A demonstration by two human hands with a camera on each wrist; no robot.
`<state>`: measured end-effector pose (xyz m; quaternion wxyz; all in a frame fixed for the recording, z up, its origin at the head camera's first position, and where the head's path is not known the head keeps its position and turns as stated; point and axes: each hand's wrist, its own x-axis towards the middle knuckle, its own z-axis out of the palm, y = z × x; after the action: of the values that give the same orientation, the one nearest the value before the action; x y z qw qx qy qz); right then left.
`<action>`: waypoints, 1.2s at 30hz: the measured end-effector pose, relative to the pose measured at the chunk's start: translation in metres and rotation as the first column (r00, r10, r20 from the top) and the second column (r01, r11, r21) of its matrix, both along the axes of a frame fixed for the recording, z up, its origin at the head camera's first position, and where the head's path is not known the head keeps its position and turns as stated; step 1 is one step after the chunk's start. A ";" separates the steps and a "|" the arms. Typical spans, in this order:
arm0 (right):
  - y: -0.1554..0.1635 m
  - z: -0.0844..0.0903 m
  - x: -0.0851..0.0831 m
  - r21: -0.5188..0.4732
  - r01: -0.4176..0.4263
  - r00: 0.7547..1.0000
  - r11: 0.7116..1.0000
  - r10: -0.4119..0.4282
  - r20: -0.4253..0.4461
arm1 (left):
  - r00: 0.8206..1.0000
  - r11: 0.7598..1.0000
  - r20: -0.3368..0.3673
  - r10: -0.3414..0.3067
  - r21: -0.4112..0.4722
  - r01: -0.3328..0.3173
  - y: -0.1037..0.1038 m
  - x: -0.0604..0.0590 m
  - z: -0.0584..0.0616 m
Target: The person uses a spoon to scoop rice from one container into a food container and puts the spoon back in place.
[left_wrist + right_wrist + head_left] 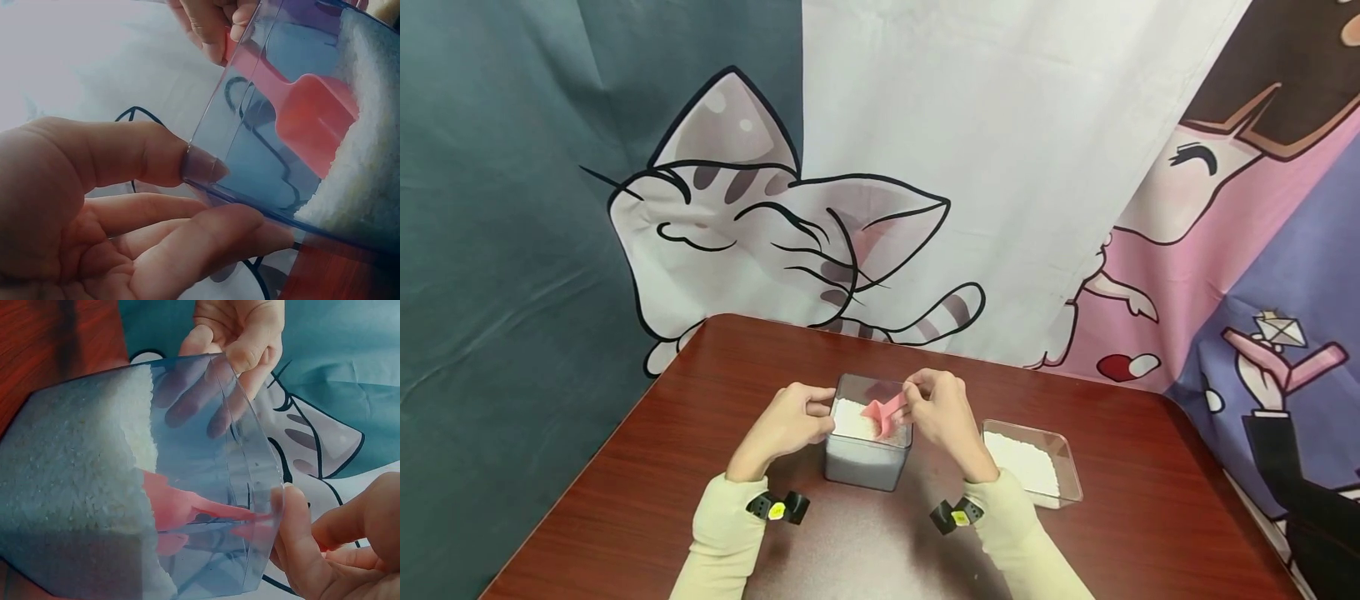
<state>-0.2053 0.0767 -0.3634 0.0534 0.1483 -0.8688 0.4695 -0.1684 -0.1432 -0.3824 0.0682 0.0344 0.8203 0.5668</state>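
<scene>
A clear, bluish plastic box (867, 468) stands on the table, largely filled with white rice (69, 456). My left hand (788, 422) holds the box at its left side, with the thumb at the rim and the other fingers against the outside wall. Between thumb and fingers, my right hand (940, 410) pinches the handle of a pink scoop (312, 115) at the box's right rim. The scoop slants down inside the box, its bowl's front edge in the rice. Through the clear wall, the right wrist view shows part of the bowl sunk below the rice surface.
Right of the box, beside my right forearm, a shallow clear tray (1069, 467) holds more white rice (1021, 463). Both stand on a reddish-brown wooden table (647, 492). A printed cartoon curtain (1000, 125) hangs behind the table's far edge.
</scene>
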 end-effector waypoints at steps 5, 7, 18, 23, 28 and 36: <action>0.001 -0.007 -0.002 -0.097 -0.010 0.996 0.995 0.019 0.090 | 1.000 1.000 0.008 0.009 0.010 -0.009 0.000 0.000 0.000; 0.001 -0.010 -0.002 -0.155 -0.002 0.991 0.988 0.023 0.133 | 1.000 1.000 0.012 0.008 0.013 -0.008 0.001 0.000 0.000; 0.000 -0.010 -0.001 -0.325 0.061 0.977 0.944 0.011 0.214 | 1.000 1.000 0.014 0.020 0.006 -0.020 0.000 0.001 0.001; 0.001 -0.009 -0.001 -0.392 0.076 0.969 0.917 0.025 0.247 | 1.000 1.000 0.016 0.023 0.009 -0.023 -0.001 0.001 0.001; 0.005 -0.010 -0.002 -0.477 0.108 0.960 0.872 0.033 0.277 | 1.000 1.000 0.005 0.020 -0.005 -0.020 -0.002 0.002 0.003; 0.013 -0.012 -0.001 -0.566 0.144 0.940 0.812 0.067 0.335 | 1.000 1.000 0.003 0.002 0.007 -0.002 -0.003 0.002 0.002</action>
<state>-0.2059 0.0895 -0.3753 -0.0445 0.0237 -0.6817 0.7299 -0.1666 -0.1458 -0.3804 0.0685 0.0329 0.8182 0.5699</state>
